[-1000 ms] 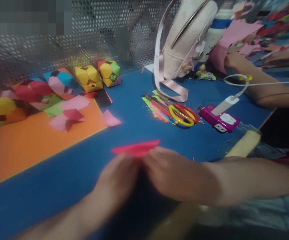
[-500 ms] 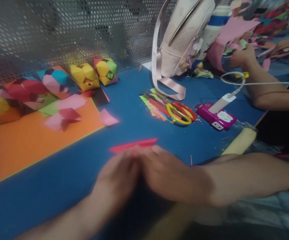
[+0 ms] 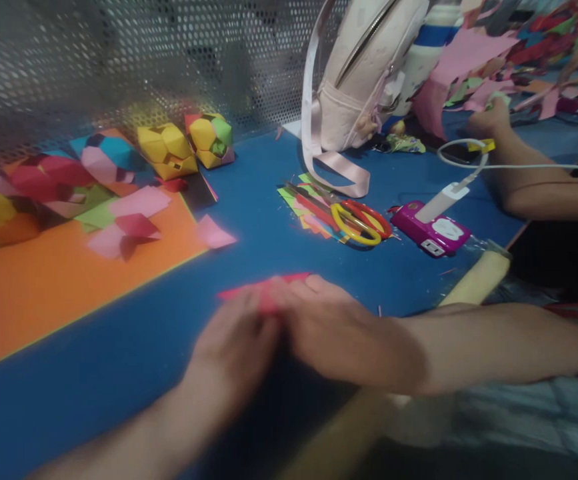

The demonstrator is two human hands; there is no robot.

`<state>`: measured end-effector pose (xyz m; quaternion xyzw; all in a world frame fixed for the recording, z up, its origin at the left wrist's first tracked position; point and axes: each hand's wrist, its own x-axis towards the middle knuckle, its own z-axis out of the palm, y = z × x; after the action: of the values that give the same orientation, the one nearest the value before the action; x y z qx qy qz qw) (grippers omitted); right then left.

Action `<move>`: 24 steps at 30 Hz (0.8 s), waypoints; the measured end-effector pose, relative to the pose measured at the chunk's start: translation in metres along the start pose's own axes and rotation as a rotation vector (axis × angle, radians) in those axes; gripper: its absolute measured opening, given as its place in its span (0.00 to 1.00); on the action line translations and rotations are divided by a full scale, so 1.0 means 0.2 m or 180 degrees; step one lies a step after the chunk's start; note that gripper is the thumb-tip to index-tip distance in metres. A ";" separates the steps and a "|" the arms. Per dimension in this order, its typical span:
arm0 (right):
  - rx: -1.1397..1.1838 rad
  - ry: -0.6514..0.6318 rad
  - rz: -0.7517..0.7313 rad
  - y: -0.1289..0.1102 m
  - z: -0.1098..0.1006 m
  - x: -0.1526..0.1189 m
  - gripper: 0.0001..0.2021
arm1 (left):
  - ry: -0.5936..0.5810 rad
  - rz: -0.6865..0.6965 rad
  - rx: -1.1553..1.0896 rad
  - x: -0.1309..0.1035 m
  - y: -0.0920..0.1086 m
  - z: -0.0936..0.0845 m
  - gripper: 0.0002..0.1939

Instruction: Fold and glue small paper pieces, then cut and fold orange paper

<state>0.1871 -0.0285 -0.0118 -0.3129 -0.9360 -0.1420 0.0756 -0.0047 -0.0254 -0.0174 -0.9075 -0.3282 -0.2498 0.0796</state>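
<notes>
A small red-pink paper (image 3: 269,291), folded narrow, lies on the blue table (image 3: 133,340) under my fingers. My left hand (image 3: 236,340) presses on its left part, fingers bent and together. From the right, my right hand (image 3: 326,327) grips the paper's right part, its fingertips close beside those of my left hand. Motion blur softens both hands, and the paper's near edge is partly hidden by them. A loose pink paper piece (image 3: 215,233) rests beyond the left hand, next to a large orange sheet (image 3: 69,293).
Scissors (image 3: 361,223) lie on paper scraps beyond my hands. A purple power adapter (image 3: 431,230) with a white cable sits at the right. Folded paper shapes (image 3: 167,150) line the back left. A pale backpack (image 3: 351,100) stands behind. Another person's hand (image 3: 491,123) is at the right.
My fingers have shifted slightly over the red-pink paper, and more of its surface shows between them. At the right, the other person's farther hand has moved up and away.
</notes>
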 end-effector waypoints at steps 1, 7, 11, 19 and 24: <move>-0.0020 -0.0019 -0.0024 0.01 -0.01 0.01 0.16 | -0.0028 0.0122 0.0152 -0.01 0.00 0.00 0.12; -0.0311 -0.0315 0.0016 0.05 -0.06 0.05 0.15 | -0.0319 0.0219 0.1043 -0.02 -0.01 0.01 0.05; -0.0261 -0.0347 0.0324 0.09 -0.08 0.07 0.18 | -0.0241 0.0015 0.1007 -0.01 -0.03 -0.01 0.09; 0.0908 -0.0746 0.0879 0.32 -0.16 0.18 0.15 | -0.0519 -0.0711 -0.0044 0.02 -0.14 -0.09 0.25; 0.1708 -0.0233 0.1171 0.38 -0.08 0.21 0.15 | -0.0665 -0.1364 -0.0443 0.08 -0.18 -0.04 0.13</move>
<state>0.2006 0.0487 0.0307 -0.4506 -0.8699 0.1371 0.1462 -0.0206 0.0089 -0.0033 -0.8413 -0.5017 -0.1878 -0.0723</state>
